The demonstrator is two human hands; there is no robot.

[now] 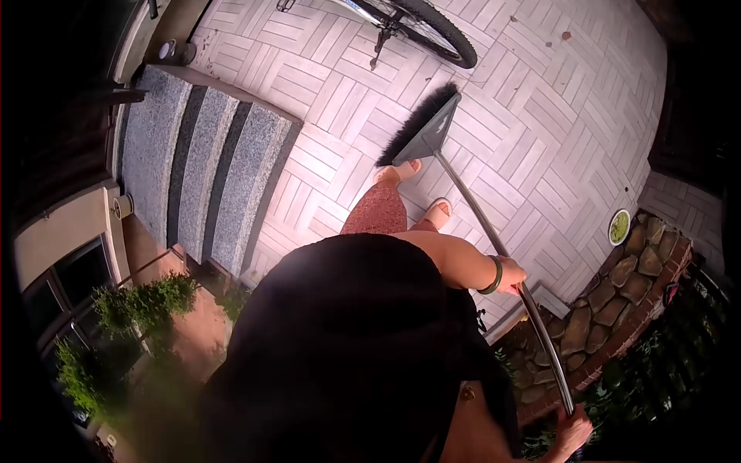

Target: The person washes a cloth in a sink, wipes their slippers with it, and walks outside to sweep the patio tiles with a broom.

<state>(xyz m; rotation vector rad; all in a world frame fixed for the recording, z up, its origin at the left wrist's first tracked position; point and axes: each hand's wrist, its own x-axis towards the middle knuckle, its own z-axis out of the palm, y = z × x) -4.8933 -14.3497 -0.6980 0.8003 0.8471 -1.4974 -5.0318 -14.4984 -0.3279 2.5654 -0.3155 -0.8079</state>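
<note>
My left hand (511,276), with a dark band on its wrist, is closed round the middle of the metal handle of a broom (476,204). Lower in the picture my right hand (572,430) grips the top end of the same handle. The broom's wide grey head with black bristles (423,123) rests on the light tiled floor (525,147), just beyond my sandaled feet (438,214). Both arms reach out from a dark top (347,324), which covers much of the lower view.
A bicycle (432,31) lies or stands at the top, its tyre near the bristles. Speckled stone steps (204,166) rise on the left. To the right are a bowl with something green (620,228) and a stone-faced border (610,312). Scattered leaves (566,35) dot the tiles.
</note>
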